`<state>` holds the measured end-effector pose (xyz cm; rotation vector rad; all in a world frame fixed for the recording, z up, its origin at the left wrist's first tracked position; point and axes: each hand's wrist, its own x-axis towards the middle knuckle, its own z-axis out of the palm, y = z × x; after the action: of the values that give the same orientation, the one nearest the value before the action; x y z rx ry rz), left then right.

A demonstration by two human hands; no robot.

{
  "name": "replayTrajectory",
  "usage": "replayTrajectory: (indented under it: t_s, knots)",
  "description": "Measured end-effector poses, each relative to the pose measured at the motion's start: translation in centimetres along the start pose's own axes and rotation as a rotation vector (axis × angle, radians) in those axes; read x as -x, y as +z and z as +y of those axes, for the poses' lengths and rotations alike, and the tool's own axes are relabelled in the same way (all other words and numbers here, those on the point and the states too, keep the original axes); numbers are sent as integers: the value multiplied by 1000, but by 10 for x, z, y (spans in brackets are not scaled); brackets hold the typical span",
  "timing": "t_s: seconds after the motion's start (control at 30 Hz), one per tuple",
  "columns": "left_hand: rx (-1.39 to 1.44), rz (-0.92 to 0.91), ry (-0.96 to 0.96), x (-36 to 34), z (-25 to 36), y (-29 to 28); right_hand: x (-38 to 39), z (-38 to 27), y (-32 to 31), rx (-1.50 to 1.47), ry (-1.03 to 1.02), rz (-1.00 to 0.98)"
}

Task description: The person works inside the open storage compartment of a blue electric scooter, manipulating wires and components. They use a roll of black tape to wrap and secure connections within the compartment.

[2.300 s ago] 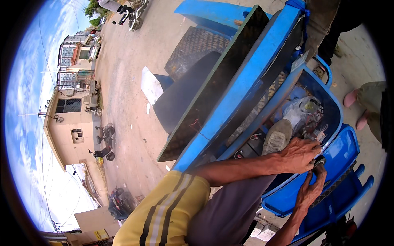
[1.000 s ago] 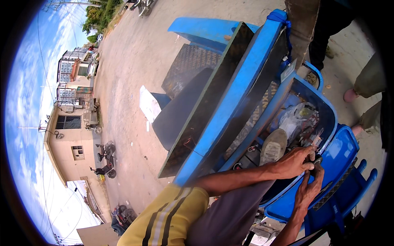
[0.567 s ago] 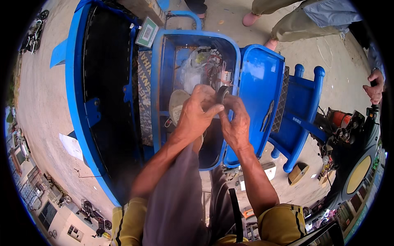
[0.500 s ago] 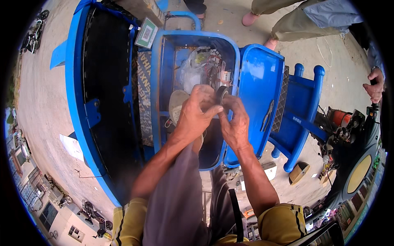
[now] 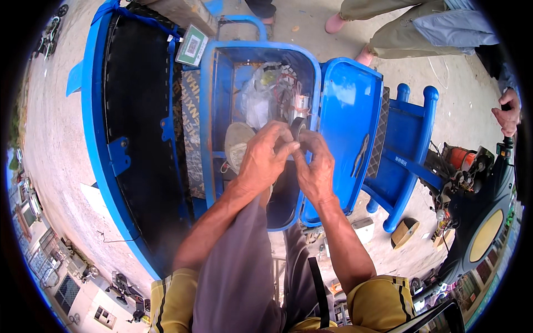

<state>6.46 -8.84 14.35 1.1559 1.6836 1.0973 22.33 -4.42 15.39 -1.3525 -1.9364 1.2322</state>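
Note:
A small roll of black tape (image 5: 298, 128) is pinched between my two hands, over a blue open box. My left hand (image 5: 265, 154) has its thumb and bent fingers at the roll's near-left side. From the right, my right hand (image 5: 316, 165) grips the roll with thumb and fingers, the tips of both hands nearly meeting. Whether a strip of tape is pulled loose I cannot make out. Below them, the blue box (image 5: 206, 105) holds a clear plastic bag (image 5: 256, 106) and a bundle of wires (image 5: 288, 91). A pale shoe (image 5: 237, 143) shows beside my left hand.
Right of the box lies a blue lid (image 5: 340, 105) with dark pliers (image 5: 361, 155) on it. A blue rail frame (image 5: 427, 122) stands beyond. Left is a long black panel with blue edging (image 5: 91, 133). Another person's legs (image 5: 397, 36) and hand (image 5: 507, 114) are at the right.
Both hands and the roll sit slightly lower in the picture, still together. The surroundings have shifted a little to the left with the view.

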Motion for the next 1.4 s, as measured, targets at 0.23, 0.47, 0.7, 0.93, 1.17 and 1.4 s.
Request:
replayTrajectory:
  t_s: [0.23,0.47,0.7,0.93,1.17,1.4]
  knots:
    - [132,-31,-165,-3,14,2,-2,2,1,5,10,12]
    - [-60,-45,15,-1,-2,6,1,3,1,-13,52,20]
    - [93,-45,-177,-3,12,10,1,7,-1,-16,55,22]
    - [115,3,-185,-9,22,0,5,13,-6,-52,68,42]
    - [-129,16,83,-11,13,0,3,15,-9,47,-3,21]
    - [-294,13,178,-11,14,3,2,15,-10,211,-122,2]
